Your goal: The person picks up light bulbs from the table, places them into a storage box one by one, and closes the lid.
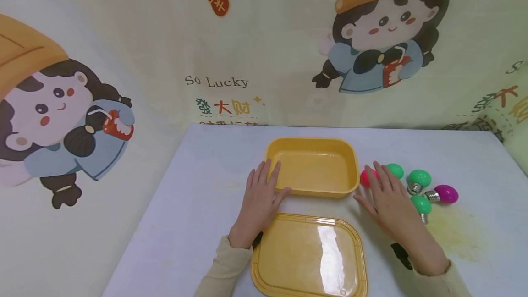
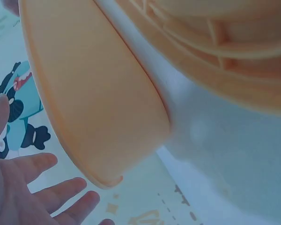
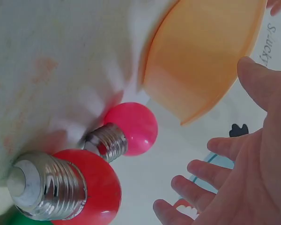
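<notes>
A yellow plastic box [image 1: 312,168] stands on the white table, its inside facing up. My left hand [image 1: 260,198] hovers at its left front corner, fingers spread and fairly straight; whether it touches the rim I cannot tell. In the left wrist view those fingers [image 2: 70,188] lie beside the box's wall [image 2: 98,98]. My right hand [image 1: 389,200] is over the light bulbs right of the box, fingers extended and holding nothing. Below it, the right wrist view shows a pink bulb [image 3: 135,129] and a red bulb [image 3: 100,187], both with silver screw bases.
A yellow lid [image 1: 297,255] lies in front of the box, near my left forearm. Green bulbs [image 1: 420,178] and a purple bulb [image 1: 447,194] lie to the right, partly behind my right hand. A cartoon-printed backdrop [image 1: 280,49] rises behind the table.
</notes>
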`<state>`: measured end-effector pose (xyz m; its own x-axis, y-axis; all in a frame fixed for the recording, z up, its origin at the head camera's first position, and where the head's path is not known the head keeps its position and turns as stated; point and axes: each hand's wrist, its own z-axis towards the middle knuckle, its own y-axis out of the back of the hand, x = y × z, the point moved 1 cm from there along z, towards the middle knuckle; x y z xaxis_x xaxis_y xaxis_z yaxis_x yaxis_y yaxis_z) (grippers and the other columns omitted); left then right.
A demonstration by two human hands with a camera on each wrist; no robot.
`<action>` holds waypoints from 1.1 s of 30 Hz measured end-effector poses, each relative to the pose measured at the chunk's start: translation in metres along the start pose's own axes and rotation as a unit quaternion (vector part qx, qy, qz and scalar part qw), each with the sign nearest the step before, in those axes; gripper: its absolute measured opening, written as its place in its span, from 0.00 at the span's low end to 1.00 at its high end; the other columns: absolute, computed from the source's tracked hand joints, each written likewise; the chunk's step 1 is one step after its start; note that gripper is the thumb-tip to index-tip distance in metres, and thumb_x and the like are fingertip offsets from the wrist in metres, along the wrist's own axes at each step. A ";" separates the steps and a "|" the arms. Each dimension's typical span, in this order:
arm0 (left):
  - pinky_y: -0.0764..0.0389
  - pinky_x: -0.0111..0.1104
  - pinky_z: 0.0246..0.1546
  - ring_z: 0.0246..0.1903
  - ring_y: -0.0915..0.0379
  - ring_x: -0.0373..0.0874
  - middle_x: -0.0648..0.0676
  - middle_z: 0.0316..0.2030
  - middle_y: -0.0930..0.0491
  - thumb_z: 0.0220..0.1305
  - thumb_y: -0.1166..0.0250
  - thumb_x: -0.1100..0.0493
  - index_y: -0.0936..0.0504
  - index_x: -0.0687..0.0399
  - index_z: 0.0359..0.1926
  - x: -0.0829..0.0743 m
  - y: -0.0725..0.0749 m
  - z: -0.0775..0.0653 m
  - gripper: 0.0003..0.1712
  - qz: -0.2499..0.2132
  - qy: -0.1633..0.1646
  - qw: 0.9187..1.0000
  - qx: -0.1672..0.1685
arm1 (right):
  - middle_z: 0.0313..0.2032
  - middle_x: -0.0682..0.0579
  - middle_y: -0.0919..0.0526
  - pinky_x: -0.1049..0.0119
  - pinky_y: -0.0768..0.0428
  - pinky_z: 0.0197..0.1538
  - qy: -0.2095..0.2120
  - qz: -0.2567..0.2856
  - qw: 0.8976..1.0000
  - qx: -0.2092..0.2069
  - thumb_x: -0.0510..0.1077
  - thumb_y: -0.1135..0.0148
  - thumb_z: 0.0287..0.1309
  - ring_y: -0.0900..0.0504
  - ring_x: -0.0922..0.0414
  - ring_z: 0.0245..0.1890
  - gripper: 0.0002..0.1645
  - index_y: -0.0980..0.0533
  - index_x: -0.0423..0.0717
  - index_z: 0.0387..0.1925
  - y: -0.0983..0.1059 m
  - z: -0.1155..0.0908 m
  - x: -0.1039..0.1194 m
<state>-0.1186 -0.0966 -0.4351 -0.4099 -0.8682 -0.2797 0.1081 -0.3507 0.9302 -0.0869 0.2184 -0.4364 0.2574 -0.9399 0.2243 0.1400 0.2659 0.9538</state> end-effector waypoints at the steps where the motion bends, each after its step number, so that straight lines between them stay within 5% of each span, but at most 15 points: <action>1: 0.49 0.52 0.74 0.75 0.53 0.55 0.61 0.75 0.47 0.74 0.54 0.35 0.47 0.50 0.78 0.001 0.000 0.000 0.40 -0.004 0.000 1.000 -0.001 | 0.73 0.31 0.48 0.31 0.44 0.69 -0.002 0.001 1.000 0.000 0.59 0.40 0.65 0.48 0.32 0.70 0.52 0.52 0.38 0.77 0.000 0.001 -0.001; 7: 0.44 0.50 0.73 0.73 0.48 0.55 0.62 0.74 0.44 0.75 0.52 0.37 0.46 0.51 0.77 0.006 -0.002 0.003 0.39 -0.016 -0.002 1.000 -0.013 | 0.71 0.30 0.45 0.27 0.39 0.63 -0.008 0.003 1.000 -0.003 0.58 0.38 0.64 0.45 0.31 0.68 0.51 0.49 0.35 0.75 0.004 0.004 -0.008; 20: 0.36 0.51 0.69 0.69 0.40 0.56 0.61 0.70 0.37 0.76 0.54 0.37 0.39 0.54 0.74 0.018 -0.002 0.013 0.36 -0.062 0.011 0.997 -0.039 | 0.65 0.27 0.39 0.32 0.42 0.67 0.000 0.024 0.999 -0.040 0.55 0.37 0.64 0.42 0.30 0.65 0.46 0.43 0.30 0.69 0.009 -0.006 -0.024; 33: 0.31 0.51 0.65 0.66 0.36 0.55 0.58 0.67 0.32 0.76 0.50 0.42 0.31 0.52 0.70 0.030 -0.001 0.023 0.31 -0.083 0.027 0.994 -0.065 | 0.57 0.26 0.32 0.29 0.32 0.58 0.005 0.005 0.998 -0.068 0.44 0.28 0.52 0.35 0.28 0.57 0.44 0.36 0.28 0.64 0.011 -0.013 -0.028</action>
<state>-0.1522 -0.1139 -0.4393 -0.3836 -0.8110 -0.4417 0.1607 -0.5297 0.8328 -0.0800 0.2502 -0.4347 0.2684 -0.9350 0.2319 0.2654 0.3032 0.9152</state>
